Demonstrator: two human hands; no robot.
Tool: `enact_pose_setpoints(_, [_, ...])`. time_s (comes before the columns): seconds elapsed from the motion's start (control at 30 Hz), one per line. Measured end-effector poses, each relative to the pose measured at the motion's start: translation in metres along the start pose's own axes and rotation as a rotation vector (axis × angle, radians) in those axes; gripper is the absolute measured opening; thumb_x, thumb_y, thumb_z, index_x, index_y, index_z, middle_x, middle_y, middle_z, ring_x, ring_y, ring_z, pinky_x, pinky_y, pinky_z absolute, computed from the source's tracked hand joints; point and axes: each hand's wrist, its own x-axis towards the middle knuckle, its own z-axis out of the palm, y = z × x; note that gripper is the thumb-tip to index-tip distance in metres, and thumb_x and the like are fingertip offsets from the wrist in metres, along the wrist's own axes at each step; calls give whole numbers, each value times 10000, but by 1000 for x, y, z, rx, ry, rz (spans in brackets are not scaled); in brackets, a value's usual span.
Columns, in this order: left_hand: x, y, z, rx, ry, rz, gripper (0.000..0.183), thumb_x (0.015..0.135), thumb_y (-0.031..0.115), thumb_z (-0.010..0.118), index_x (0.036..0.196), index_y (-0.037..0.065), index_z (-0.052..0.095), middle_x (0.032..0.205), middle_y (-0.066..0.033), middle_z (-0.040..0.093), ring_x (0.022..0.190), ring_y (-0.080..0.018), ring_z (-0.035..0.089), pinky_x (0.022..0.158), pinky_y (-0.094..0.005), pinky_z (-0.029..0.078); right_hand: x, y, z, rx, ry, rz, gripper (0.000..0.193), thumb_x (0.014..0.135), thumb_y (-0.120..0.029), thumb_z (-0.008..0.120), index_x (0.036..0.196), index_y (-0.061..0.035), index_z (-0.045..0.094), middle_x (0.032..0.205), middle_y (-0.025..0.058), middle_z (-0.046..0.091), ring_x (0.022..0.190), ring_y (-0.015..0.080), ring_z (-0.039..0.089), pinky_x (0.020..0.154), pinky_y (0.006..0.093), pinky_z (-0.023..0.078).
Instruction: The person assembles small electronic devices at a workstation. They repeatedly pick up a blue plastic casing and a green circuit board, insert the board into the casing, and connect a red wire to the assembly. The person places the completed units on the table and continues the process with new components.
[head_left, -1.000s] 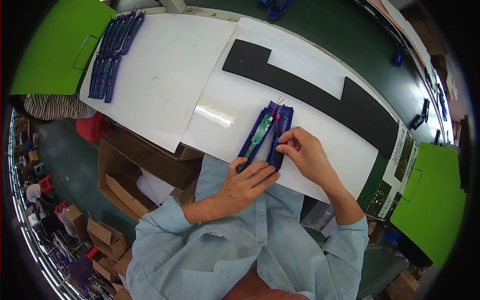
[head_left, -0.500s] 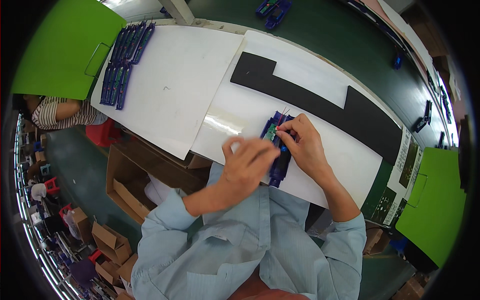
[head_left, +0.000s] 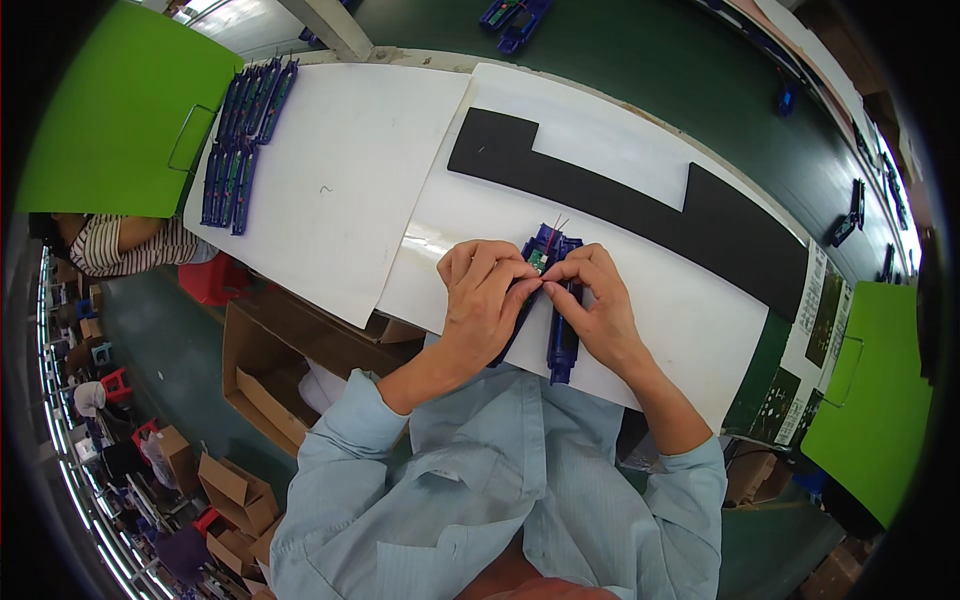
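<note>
Two long blue plastic housing halves lie side by side in front of me on the white-covered table. The left housing half (head_left: 546,240) carries a small green circuit board (head_left: 538,260), and thin wires (head_left: 557,228) stick up past its far end. My left hand (head_left: 478,300) covers much of that half. Close beside it lies the right housing half (head_left: 563,345), partly under my right hand (head_left: 603,308). Thumbs and forefingers of both hands are pinched together, tips meeting at the near end of the board. What they grip is too small and covered to make out.
A black foam piece (head_left: 600,190) lies beyond my hands. Several blue housings with boards (head_left: 240,150) stand in rows at the table's far left. Green panels (head_left: 130,110) flank both sides. A green conveyor (head_left: 640,60) runs behind, and an open cardboard box (head_left: 265,375) sits below left.
My left hand has come in from a blurred sweep to meet the right at the board. My right hand has shifted slightly nearer to me, and the housing halves have spread apart at their near ends.
</note>
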Motion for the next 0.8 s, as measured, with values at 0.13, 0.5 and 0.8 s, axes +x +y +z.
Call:
enact_pose_setpoints(0.13, [-9, 9, 2, -36, 31, -45, 139, 898, 100, 832, 1008, 117, 750, 1129, -31, 661, 1103, -256, 533, 992, -430, 335, -3, 4, 4, 48, 27, 33, 105, 934, -57, 787, 1015, -25, 729, 1046, 72, 583, 1019, 236, 594, 897, 348, 497])
enact_pose_setpoints(0.5, [-35, 23, -35, 138, -57, -80, 228, 882, 109, 837, 1099, 125, 770, 1184, -44, 631, 1135, -274, 533, 1010, -448, 345, -5, -19, -4, -142, -63, -165, 134, 889, -7, 780, 992, -31, 698, 1210, 101, 629, 1113, 300, 602, 963, 392, 522])
enact_pose_setpoints(0.8, [-44, 9, -29, 178, -194, 71, 191, 888, 87, 764, 1076, 87, 731, 1179, -40, 626, 1151, -247, 554, 1028, -446, 353, -4, -16, 11, -381, -227, -430, 192, 856, 2, 764, 1022, -18, 668, 1174, 104, 680, 1088, 316, 619, 944, 400, 544])
